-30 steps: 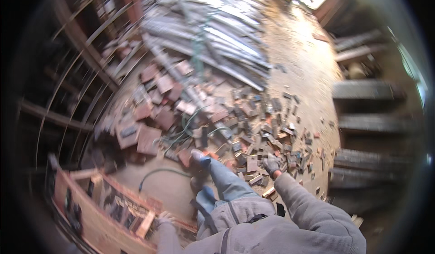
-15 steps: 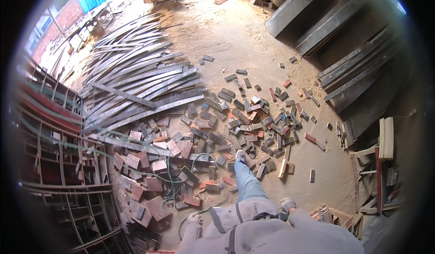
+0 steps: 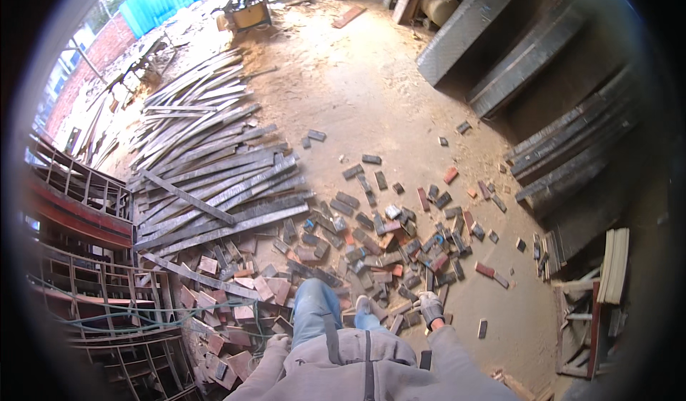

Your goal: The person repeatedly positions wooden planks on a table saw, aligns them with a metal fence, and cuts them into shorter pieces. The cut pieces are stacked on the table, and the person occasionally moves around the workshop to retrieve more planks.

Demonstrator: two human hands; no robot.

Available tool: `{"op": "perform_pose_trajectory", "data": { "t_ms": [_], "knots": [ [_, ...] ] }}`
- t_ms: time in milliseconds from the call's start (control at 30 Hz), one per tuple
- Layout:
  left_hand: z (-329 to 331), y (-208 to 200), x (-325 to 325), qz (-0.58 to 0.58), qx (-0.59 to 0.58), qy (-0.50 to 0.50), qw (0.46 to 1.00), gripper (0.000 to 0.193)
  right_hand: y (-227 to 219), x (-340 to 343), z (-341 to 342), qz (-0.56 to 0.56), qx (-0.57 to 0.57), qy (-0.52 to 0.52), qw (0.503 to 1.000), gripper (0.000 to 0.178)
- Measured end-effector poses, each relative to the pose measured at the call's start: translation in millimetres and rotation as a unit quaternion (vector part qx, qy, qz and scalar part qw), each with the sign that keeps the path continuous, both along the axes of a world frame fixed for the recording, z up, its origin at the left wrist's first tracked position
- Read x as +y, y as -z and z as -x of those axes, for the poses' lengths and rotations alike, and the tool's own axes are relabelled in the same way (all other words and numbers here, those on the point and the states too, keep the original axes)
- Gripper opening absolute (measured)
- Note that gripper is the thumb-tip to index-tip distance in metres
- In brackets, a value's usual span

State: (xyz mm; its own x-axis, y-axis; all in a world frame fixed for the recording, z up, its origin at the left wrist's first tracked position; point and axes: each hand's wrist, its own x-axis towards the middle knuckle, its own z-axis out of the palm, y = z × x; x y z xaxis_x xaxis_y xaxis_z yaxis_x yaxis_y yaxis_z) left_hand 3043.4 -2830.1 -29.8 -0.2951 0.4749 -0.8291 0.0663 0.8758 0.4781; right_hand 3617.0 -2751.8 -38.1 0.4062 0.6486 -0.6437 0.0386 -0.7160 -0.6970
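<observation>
Grip state, R hand [image 3: 430, 308]: gloved, fingers fwd, fingertips at the near end of a dark block [image 3: 429, 279] – grasped or merely lined up in view, cannot tell. L hand [image 3: 277, 344]: gloved, low, just outboard of the L knee [image 3: 314, 304]; finger detail too small, so clenched or released cannot be told.

Location of dark block: directly fwd of R hand, at the near side of the scattered blocks [image 3: 347, 199]. These are mostly dark, w/ some reddish units, lying flat, tilted or overlapping on the dusty floor [image 3: 343, 86]. Shoe [image 3: 363, 304] is at their near edge, between the hands. Fwd of L hand: pinkish-brown pieces [image 3: 264, 289], loosely heaped.

Beyond, L side: long grey strips [image 3: 236, 219], stacked crosswise in part. Far L: metal frames [image 3: 100, 304] w/ a green hose [image 3: 153, 324] across them. R side: dark panels [image 3: 468, 33], ribbed and leaning; nearer, a pale board stack [image 3: 613, 265], on end. Far end: yellow machine [image 3: 250, 16], reddish board [image 3: 349, 16] flat on floor, blue sheeting [image 3: 164, 4] – upper L, adj. to a brick wall [image 3: 96, 76].
</observation>
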Motion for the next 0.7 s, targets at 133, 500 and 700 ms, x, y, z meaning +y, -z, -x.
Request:
{"op": "perform_pose_trajectory", "data": {
  "t_ms": [133, 500, 700],
  "knots": [
    [-8.8, 18.7, 60.6, -0.015, 0.116, 0.263, 0.958, 0.032, 6.3, 147.5, 32.4, -0.078, 0.101, 0.047, 0.991, 0.022],
    [-49.0, 66.7, 426.3, -0.03, 0.071, 0.27, 0.96, 0.031, -58.2, 505.2, 139.1, -0.106, 0.038, -0.106, 0.988, 0.033],
    [-50.6, 19.7, 682.8, -0.216, 0.008, 0.059, 0.975, 0.035, -38.5, 604.2, 46.9, -0.13, 0.059, 0.04, 0.989, 0.022]
  ]
}}
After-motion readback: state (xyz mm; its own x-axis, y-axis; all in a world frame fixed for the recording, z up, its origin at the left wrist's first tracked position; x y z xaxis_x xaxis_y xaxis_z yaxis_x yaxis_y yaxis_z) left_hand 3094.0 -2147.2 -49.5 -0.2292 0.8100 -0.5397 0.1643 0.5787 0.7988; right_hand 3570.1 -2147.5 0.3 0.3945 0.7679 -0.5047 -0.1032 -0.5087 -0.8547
